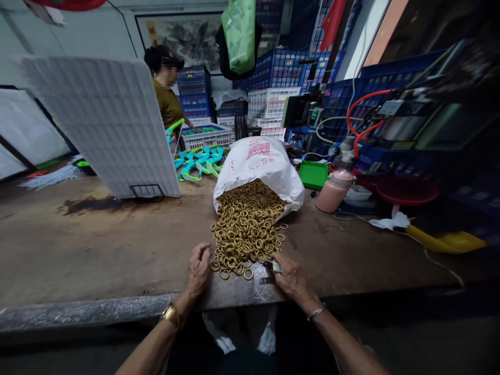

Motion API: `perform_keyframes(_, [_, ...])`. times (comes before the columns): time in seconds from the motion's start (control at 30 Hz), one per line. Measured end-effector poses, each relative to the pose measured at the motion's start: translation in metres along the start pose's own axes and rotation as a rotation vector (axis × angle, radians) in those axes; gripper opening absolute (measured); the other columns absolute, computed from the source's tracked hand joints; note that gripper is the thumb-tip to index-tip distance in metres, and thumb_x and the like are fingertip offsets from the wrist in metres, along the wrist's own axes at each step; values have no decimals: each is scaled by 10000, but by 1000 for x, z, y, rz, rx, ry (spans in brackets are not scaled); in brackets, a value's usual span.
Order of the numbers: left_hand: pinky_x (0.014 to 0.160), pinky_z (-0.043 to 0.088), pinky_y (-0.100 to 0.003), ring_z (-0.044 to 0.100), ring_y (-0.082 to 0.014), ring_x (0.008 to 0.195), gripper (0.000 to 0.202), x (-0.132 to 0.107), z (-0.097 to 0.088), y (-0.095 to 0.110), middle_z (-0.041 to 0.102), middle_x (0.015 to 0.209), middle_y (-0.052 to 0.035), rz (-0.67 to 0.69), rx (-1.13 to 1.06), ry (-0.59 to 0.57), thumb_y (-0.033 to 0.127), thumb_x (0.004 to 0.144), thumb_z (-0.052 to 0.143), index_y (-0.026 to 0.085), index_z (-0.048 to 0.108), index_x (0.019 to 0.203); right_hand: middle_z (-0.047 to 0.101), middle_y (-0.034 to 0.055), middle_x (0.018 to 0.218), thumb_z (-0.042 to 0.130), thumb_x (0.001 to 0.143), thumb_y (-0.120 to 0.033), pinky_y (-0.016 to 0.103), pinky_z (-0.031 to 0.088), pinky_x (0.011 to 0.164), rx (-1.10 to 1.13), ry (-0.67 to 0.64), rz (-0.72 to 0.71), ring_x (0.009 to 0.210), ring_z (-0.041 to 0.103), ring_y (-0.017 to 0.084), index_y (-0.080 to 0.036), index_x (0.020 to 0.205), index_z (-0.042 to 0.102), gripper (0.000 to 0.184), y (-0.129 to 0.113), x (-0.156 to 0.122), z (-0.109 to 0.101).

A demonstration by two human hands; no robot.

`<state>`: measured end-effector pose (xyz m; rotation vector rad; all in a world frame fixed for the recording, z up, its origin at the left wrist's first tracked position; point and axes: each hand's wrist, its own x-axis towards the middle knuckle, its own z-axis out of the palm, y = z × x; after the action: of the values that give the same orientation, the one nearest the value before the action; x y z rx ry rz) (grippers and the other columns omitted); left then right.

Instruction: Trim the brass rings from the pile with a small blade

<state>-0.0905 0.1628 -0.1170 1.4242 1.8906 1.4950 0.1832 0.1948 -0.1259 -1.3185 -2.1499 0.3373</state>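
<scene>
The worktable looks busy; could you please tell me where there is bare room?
Bare tabletop lies left of the left hand, in front of the white panel; another patch lies between the right hand and the pink bottle. The middle is crowded with gold-coloured rings and the white sack.

I can't read a single word from where I sit. The white sack (246, 169), set in from the middle of the worktop's (97, 260) near edge, carries red lettering (270, 161) and a squarish red code (259, 150), both too blurred for me; marks on the wall picture's (191, 47) yellow panel (153, 33) blur too.
</scene>
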Motion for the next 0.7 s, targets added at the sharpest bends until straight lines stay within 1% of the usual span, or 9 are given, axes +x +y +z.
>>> perform_keyframes(0.07, [850,422,-321,542,-187,906,277,-17,-8,1,590,921,-69,-14,-8,10,360,784,395,169,560,897,641,60,931,387,633,-78,247,428,721,-45,-48,-55,818,585,166,-178,980,568,404,-3,0,0])
perform_keyframes(0.17, [861,420,-322,541,-192,939,245,-39,-14,3,592,910,-61,-8,-15,-16,355,778,417,187,574,863,612,69,1065,394,599,-68,265,426,780,-115,-107,-81,923,569,177,-180,1085,534,518,-4,1,2])
perform_keyframes(0.27, [858,423,-335,538,-198,940,206,-58,-12,7,592,922,-63,47,19,-83,321,790,410,208,575,837,603,70,1089,394,591,-72,259,416,779,-172,-169,-101,940,562,176,-173,1100,528,536,-10,2,4])
perform_keyframes(0.33, [857,419,-352,534,-206,937,182,-66,-7,10,594,931,-68,113,78,-117,300,789,418,213,572,834,613,61,1058,392,604,-76,244,409,732,-214,-195,-98,894,573,169,-178,1093,528,517,-17,4,6])
perform_keyframes(0.43, [848,413,-375,530,-214,923,142,-70,2,17,600,927,-68,211,209,-198,268,771,454,221,578,818,645,35,942,386,643,-84,223,371,626,-276,-183,-38,765,584,153,-203,1008,555,420,-30,7,7])
perform_keyframes(0.53, [841,409,-396,525,-219,924,136,-67,10,24,595,940,-68,252,282,-272,251,760,464,226,584,821,649,9,806,381,656,-84,217,311,555,-280,-156,2,663,564,136,-215,863,565,307,-36,10,7])
perform_keyframes(0.6, [848,407,-404,518,-223,938,146,-64,13,26,589,954,-71,261,271,-271,252,765,459,225,582,838,640,3,772,384,650,-82,218,287,537,-248,-134,1,634,549,131,-213,814,552,269,-35,10,7])
perform_keyframes(0.7, [859,412,-386,509,-215,959,157,-63,15,25,581,960,-75,292,191,-189,236,787,440,219,576,862,630,11,773,377,642,-74,217,288,543,-156,-79,23,640,542,133,-206,803,538,264,-29,9,7])
